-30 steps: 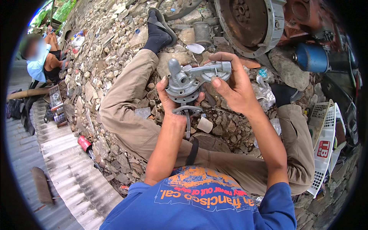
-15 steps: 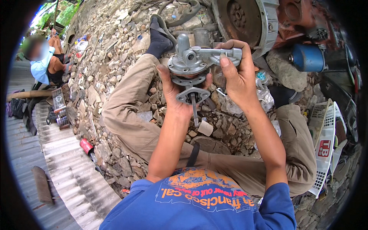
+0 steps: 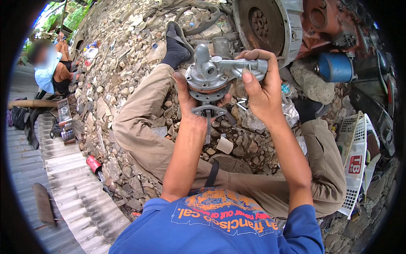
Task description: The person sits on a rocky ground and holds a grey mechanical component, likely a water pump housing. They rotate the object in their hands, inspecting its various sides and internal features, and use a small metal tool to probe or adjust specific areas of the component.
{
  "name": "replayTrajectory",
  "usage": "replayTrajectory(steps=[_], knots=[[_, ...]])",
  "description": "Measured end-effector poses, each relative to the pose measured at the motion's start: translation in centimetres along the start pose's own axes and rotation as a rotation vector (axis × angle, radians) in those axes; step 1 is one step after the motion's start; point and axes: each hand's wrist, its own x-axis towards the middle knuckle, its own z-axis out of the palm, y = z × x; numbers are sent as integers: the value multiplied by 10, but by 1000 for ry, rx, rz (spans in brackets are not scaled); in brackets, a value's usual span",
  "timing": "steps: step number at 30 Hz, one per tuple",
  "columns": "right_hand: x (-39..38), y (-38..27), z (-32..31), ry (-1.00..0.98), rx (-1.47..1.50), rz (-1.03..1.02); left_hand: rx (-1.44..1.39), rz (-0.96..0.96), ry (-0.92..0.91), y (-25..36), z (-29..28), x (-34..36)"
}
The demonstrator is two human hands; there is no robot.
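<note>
A grey metal pump (image 3: 204, 78) is held up in front of the person, above the rubble between the spread legs. Its rounded dome points away from the person, a side arm (image 3: 237, 63) reaches out to the right, and below the bolted body sits a flat flange (image 3: 220, 111) with a thin lever (image 3: 208, 131) hanging toward the person.

The left hand (image 3: 192, 103) has its grip closed around the lower body, thumb up along the left side and fingertips showing at the right. The right hand (image 3: 265, 86) grasps the end of the side arm, thumb on the near face and the index finger curled over the top.

Beneath the pump lie loose stones, among them a pale flat one (image 3: 225, 145); crumpled clear plastic (image 3: 290, 113) lies just right of the right hand. The brown trousers (image 3: 141, 118) frame this patch. Beyond the hands stand a big round metal housing (image 3: 263, 31) and, at its right, a rust-red engine block (image 3: 323, 23); a blue canister (image 3: 335, 67) sits near a grey rock (image 3: 312, 83). A white plastic crate (image 3: 355, 178) leans at the right. On the left are a red can (image 3: 94, 163), corrugated sheets (image 3: 78, 186) and, farther off, a seated person in a light blue shirt (image 3: 45, 78).
</note>
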Motion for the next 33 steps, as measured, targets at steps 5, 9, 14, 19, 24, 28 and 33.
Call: replayTrajectory(steps=[5, 9, 14, 19, 24, 28, 33], knots=[[3, 3, -6, -97, -54, 5, -29, 40, -22, -2, 1, -5], [4, 7, -7, -135, -95, 4, -158, -12, -31, 1, -7, -4], [4, 14, -9, -154, -169, -43, -75, 43, 60, -3, -4, -6], [8, 1, 4, 20, -470, -376, -184, 38, 50, -1, -4, -8], [-4, -16, 5, -29, -896, -529, -76, 162, 220, -6, 4, -1], [-1, -18, 13, -61, -1056, -554, -87, 212, 250, -11, 13, -2], [-1, -19, 18, -105, -1126, -608, -40, 237, 153, -10, 5, -2]])
